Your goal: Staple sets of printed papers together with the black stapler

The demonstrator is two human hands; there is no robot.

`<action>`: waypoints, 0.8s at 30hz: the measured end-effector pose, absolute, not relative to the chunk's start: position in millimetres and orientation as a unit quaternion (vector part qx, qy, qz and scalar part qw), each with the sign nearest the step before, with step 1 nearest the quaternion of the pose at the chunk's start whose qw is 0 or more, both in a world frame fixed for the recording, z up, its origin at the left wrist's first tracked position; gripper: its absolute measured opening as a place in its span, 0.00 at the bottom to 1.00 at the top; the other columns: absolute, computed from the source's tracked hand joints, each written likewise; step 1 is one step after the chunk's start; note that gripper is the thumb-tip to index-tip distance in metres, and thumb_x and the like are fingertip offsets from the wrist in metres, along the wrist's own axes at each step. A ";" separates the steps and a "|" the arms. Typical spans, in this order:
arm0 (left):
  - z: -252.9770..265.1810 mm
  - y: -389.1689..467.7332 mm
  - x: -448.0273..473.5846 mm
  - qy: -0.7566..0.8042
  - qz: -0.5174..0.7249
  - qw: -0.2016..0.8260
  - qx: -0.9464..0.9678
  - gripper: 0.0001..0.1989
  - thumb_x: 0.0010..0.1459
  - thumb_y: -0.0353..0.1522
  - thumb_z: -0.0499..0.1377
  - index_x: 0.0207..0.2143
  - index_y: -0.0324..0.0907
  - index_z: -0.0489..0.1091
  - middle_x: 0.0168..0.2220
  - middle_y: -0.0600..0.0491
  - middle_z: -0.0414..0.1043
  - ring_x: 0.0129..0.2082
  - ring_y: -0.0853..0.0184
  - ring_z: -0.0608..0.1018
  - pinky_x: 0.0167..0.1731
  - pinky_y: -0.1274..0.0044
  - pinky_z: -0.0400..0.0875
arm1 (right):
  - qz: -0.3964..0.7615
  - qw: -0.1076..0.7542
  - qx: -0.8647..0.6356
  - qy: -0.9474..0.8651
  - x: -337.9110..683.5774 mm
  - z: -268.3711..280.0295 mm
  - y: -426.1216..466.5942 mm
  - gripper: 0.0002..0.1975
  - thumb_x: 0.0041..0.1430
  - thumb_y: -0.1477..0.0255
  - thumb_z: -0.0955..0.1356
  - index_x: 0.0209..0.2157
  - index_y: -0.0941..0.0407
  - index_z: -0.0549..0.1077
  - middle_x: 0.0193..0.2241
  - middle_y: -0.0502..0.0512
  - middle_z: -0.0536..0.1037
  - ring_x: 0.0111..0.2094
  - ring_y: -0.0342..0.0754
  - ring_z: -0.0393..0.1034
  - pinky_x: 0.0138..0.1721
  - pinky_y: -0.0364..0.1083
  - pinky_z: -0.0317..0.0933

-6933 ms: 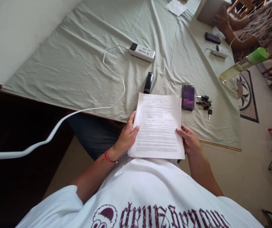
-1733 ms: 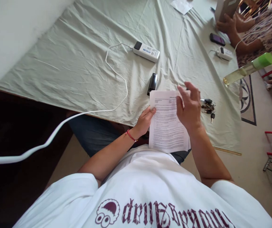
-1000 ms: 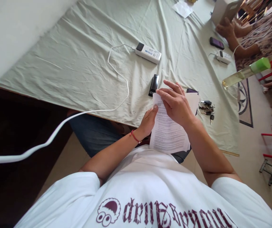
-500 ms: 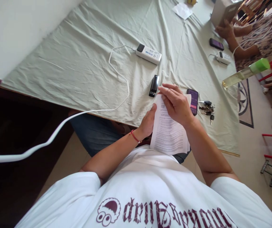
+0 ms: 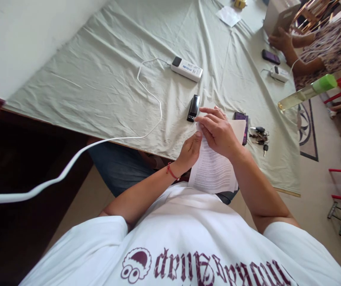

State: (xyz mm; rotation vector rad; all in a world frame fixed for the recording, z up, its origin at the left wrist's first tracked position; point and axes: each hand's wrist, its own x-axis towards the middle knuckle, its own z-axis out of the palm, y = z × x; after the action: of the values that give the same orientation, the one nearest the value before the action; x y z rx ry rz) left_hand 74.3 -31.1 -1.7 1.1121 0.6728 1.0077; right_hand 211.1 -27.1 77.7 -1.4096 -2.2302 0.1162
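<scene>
Printed paper sheets (image 5: 213, 171) lie partly on the table edge and partly over my lap. My left hand (image 5: 189, 153) grips their left edge, its thumb on top near the upper left corner. Over the top of the sheets, my right hand (image 5: 219, 133) is closed at that same corner, fingers pointing left; its fingertips partly hide what they pinch. Just beyond the fingertips a black stapler (image 5: 193, 108) rests on the cloth, touched by neither hand. A phone (image 5: 241, 117) is partly covered by the sheets' right side.
Keys (image 5: 261, 139) lie right of the phone. A white power bank (image 5: 186, 69) with a white cable (image 5: 110, 140) sits beyond the stapler. At the right are a green-capped bottle (image 5: 307, 93) and another person's hands (image 5: 283, 41) at a cardboard box (image 5: 280, 18).
My left hand has moved up and right along the sheets, closer to my right fingertips. The sheets' upper right corner has shifted right, covering more of the phone.
</scene>
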 end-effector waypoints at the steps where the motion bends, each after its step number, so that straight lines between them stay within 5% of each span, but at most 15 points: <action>1: -0.2 -31.3 73.0 0.307 0.450 0.652 0.528 0.31 0.65 0.59 0.49 0.29 0.42 0.69 0.27 0.53 0.70 0.29 0.66 0.71 0.33 0.71 0.67 | 0.042 0.247 -0.517 -0.819 211.1 76.8 -27.1 0.17 0.73 0.68 0.57 0.53 0.51 0.74 0.46 0.60 0.81 0.64 0.58 0.66 0.68 0.66 0.51; 7: 1.0 -32.3 69.2 0.318 0.448 0.619 0.561 0.30 0.67 0.58 0.48 0.27 0.43 0.63 0.23 0.56 0.62 0.25 0.69 0.64 0.28 0.73 0.59 | 0.028 0.251 -0.536 -0.806 210.9 75.8 -30.5 0.16 0.73 0.71 0.58 0.53 0.51 0.73 0.47 0.60 0.80 0.64 0.57 0.65 0.68 0.65 0.50; 14: -4.1 -35.3 69.2 0.251 0.387 0.763 0.454 0.24 0.65 0.53 0.57 0.47 0.43 0.71 0.41 0.50 0.77 0.41 0.63 0.76 0.40 0.73 0.70 | 0.035 0.242 -0.523 -0.816 210.6 74.0 -31.0 0.12 0.72 0.73 0.59 0.45 0.52 0.73 0.44 0.58 0.80 0.62 0.54 0.67 0.68 0.63 0.50; 20: -5.9 -34.1 63.7 0.310 0.333 0.734 0.503 0.27 0.64 0.54 0.55 0.26 0.40 0.68 0.23 0.55 0.67 0.25 0.70 0.68 0.25 0.76 0.59 | 0.036 0.232 -0.514 -0.825 208.9 70.0 -28.6 0.12 0.72 0.73 0.59 0.44 0.54 0.73 0.45 0.60 0.80 0.60 0.54 0.69 0.68 0.61 0.51; 24: -7.8 -28.6 59.2 0.347 0.341 0.681 0.547 0.29 0.65 0.55 0.53 0.23 0.41 0.65 0.21 0.56 0.65 0.24 0.71 0.66 0.23 0.76 0.58 | 0.033 0.220 -0.536 -0.815 213.8 57.8 -21.2 0.13 0.72 0.72 0.59 0.48 0.53 0.74 0.48 0.60 0.79 0.61 0.56 0.67 0.68 0.63 0.51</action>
State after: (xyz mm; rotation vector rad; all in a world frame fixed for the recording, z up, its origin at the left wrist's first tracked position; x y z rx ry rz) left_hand 59.2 -28.6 -7.8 1.2276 0.7783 0.7654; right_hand 213.8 -21.2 57.8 -1.4826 -2.2533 0.0908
